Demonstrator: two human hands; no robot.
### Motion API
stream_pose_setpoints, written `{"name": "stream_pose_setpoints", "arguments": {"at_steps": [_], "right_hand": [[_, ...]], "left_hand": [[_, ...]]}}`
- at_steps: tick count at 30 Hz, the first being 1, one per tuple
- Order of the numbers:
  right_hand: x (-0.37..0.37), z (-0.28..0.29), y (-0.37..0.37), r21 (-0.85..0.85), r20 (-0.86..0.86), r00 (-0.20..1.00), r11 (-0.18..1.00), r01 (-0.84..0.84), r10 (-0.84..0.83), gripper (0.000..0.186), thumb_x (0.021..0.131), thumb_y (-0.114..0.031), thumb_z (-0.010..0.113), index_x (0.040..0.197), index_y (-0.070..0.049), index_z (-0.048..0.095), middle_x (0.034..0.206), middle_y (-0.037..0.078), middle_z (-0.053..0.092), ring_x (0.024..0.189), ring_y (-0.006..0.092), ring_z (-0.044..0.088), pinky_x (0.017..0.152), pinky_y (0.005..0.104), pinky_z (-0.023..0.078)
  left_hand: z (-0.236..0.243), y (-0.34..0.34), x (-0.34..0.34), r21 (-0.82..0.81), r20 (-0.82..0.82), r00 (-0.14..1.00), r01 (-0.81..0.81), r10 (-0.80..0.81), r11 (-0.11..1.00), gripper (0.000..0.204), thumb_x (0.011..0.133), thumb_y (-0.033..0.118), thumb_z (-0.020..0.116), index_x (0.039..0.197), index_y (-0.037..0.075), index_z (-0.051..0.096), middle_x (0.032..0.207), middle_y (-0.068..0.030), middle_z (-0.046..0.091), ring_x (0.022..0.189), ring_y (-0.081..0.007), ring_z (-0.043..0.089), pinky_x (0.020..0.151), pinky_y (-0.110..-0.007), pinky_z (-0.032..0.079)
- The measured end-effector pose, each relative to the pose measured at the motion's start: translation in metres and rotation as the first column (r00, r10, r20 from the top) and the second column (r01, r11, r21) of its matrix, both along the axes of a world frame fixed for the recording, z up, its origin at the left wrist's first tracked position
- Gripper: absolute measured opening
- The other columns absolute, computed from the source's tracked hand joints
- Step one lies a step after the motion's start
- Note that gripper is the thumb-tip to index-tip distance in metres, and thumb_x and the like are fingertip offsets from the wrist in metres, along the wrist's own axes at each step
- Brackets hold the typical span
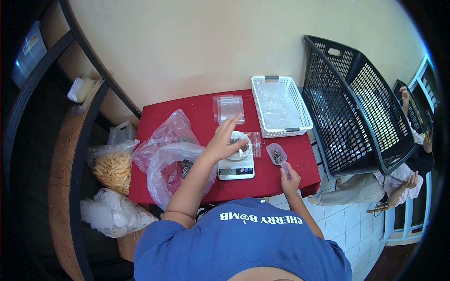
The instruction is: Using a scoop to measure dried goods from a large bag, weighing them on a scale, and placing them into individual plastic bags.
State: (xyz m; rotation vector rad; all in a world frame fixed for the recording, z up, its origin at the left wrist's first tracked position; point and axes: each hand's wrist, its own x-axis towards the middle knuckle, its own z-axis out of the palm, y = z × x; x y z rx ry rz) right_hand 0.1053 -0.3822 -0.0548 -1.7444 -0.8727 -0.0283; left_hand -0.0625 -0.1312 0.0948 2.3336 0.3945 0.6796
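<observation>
My left hand [224,141] is above the digital kitchen scale [236,169], its fingers stretched out. Partly under it, a round white dish [240,152] on the scale holds small dark pieces. In my right hand [290,180] is the handle of a clear plastic scoop [270,149], which carries more dark pieces [278,157]. Left of the scale lies a large open clear plastic bag [161,175] with dark coiled things [186,167] inside. Flat clear pouches [229,108] lie behind the scale, and another small clear pouch [256,144] rests beside the dish.
A white basket [307,122] of clear bags stands at the back right of the red-covered table [211,193]. Beyond it rises a big black crate [337,140]. Bagged yellowish snack pieces [112,171] and a shelf [65,154] flank the left. Another person [361,189] is at the right.
</observation>
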Motion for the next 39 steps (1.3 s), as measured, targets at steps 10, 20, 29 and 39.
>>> {"name": "stream_pose_setpoints", "arguments": {"at_steps": [10,20,29,39], "right_hand": [[-0.003,0.009,-0.003,-0.116,0.116,0.993,0.993,0.008,0.005,0.034,0.082,-0.012,0.065,0.112,0.002,0.059,0.087,0.020,0.065,0.074,0.0321,0.065,0.066,0.0377,0.050],[-0.008,0.020,-0.003,-0.174,0.386,0.923,0.982,0.077,-0.004,0.026,0.079,-0.015,0.065,0.100,-0.001,0.060,0.081,0.014,0.061,0.069,0.0321,0.057,0.064,0.0394,0.046],[-0.011,0.032,-0.005,-0.306,0.377,0.925,0.937,0.170,-0.045,0.032,0.078,-0.020,0.066,0.107,-0.007,0.061,0.105,0.010,0.053,0.102,0.0327,0.040,0.090,0.0431,0.033],[-0.016,0.040,-0.005,-0.281,0.400,0.911,0.934,0.222,-0.096,0.037,0.077,-0.027,0.066,0.110,-0.011,0.059,0.116,0.007,0.045,0.107,0.0323,0.031,0.089,0.0486,0.022]], "left_hand": [[0.013,-0.003,-0.031,-0.042,0.160,0.986,-0.035,0.042,0.998,0.063,0.080,0.029,0.067,0.134,0.006,0.043,0.133,-0.0181,0.044,0.128,-0.0330,0.036,0.106,-0.042,0.029],[0.018,-0.020,-0.040,0.082,0.062,0.998,0.005,-0.011,0.997,0.032,0.076,0.018,0.070,0.103,0.003,0.063,0.104,-0.0124,0.061,0.100,-0.0276,0.056,0.088,-0.037,0.044],[-0.018,-0.086,-0.057,0.263,-0.790,0.603,0.171,0.110,0.950,0.022,0.075,0.029,0.069,0.082,0.008,0.069,0.078,-0.0132,0.066,0.074,-0.0313,0.065,0.065,-0.043,0.051],[-0.074,-0.096,-0.084,0.325,-0.710,0.680,0.087,0.182,0.942,0.013,0.078,0.016,0.058,0.076,0.007,0.066,0.081,-0.0133,0.065,0.078,-0.0310,0.066,0.063,-0.044,0.051]]}}
